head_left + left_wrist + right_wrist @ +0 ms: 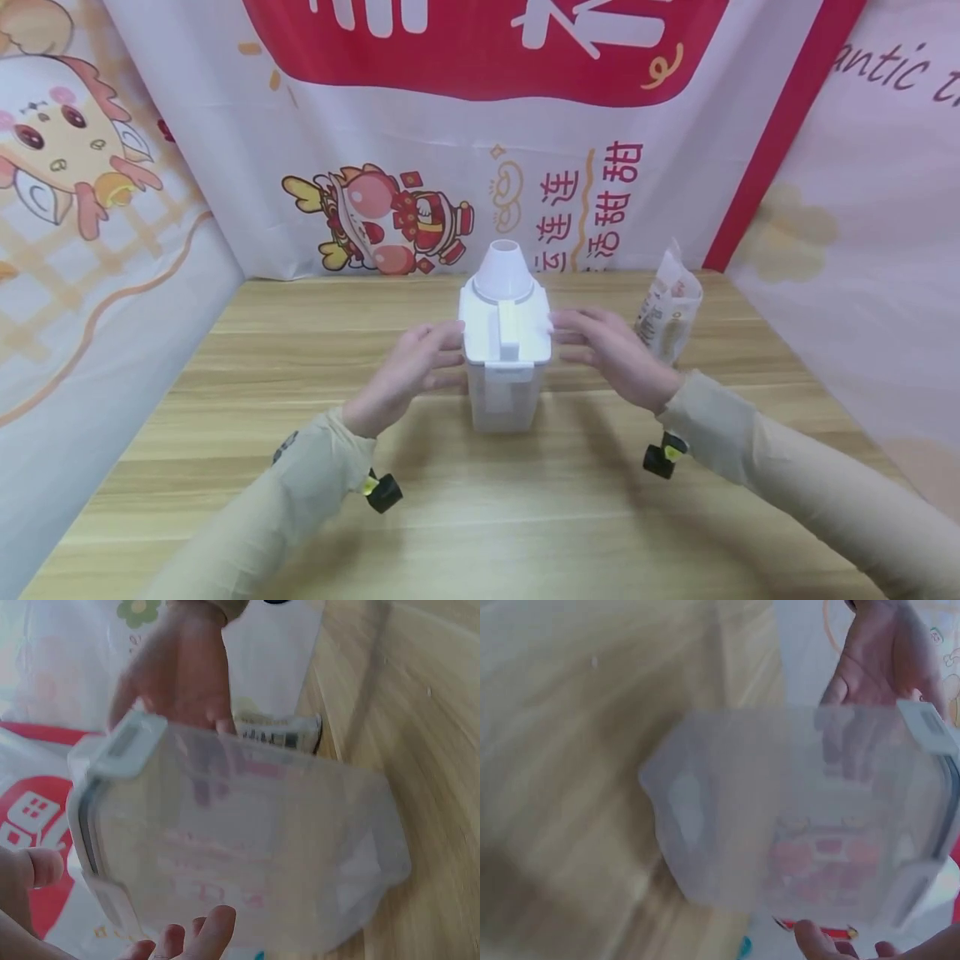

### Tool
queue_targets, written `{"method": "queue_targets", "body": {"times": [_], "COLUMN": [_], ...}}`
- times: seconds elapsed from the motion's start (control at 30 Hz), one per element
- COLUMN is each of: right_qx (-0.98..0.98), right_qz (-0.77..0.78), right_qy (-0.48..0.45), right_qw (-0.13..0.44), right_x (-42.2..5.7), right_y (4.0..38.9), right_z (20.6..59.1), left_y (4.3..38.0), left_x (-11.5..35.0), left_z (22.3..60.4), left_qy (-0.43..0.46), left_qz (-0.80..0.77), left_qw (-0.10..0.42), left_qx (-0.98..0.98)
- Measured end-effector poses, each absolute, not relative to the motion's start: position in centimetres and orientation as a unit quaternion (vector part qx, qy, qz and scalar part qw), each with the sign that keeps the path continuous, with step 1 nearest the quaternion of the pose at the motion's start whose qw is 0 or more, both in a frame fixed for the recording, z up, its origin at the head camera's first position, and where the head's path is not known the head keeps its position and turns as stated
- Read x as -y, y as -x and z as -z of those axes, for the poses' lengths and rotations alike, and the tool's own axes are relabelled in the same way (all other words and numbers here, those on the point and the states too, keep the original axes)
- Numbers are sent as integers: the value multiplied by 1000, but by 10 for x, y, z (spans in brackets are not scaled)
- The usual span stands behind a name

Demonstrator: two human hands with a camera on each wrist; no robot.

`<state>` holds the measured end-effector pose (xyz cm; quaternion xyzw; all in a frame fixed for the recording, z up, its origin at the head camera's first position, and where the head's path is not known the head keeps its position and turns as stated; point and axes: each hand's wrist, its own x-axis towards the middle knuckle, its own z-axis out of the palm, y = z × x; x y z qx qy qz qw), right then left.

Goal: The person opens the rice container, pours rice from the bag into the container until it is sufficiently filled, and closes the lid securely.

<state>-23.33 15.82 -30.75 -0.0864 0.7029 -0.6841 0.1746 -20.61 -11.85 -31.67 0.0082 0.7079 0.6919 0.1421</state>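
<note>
A translucent plastic storage container point(501, 400) stands upright on the wooden table in the head view. Its white lid point(474, 329) has clips at the sides and front, a handle bar on top and a hollow cone point(504, 271) at the back. My left hand point(408, 367) is at its left side, fingers extended with the tips right at the wall. On the opposite side, my right hand point(611, 354) reaches toward the wall with loosely straight fingers, the upper ones close to the lid edge. Through the clear wall point(285, 825), the left wrist view shows no contents.
Behind my right hand, a printed plastic bag point(670, 312) stands on the table point(480, 525). Printed cloth point(420, 133) hangs along the back, with more cloth at the left and right. Small black cameras point(384, 492) are strapped at both wrists.
</note>
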Motion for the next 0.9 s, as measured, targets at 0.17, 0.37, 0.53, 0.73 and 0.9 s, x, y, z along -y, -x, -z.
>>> {"method": "queue_targets", "body": {"times": [0.17, 0.37, 0.53, 0.73, 0.9], "right_qx": [-807, -851, -849, -845, -831], "right_qz": [569, 478, 446, 425, 444], "right_qy": [132, 219, 281, 316, 325], "right_qw": [93, 15, -45, -77, -77], "right_x": [-172, -175, -168, -160, -155], "right_y": [235, 234, 232, 231, 234], "right_z": [298, 294, 296, 301, 307], "left_y": [218, 222, 224, 223, 223], "left_x": [129, 136, 136, 135, 132], "left_z": [321, 323, 321, 319, 319], "left_qy": [-6, -12, -13, -21, -20], "left_qz": [-715, -743, -753, -751, -751], "left_qw": [161, 175, 184, 196, 196], "left_qx": [-681, -646, -631, -630, -631]}}
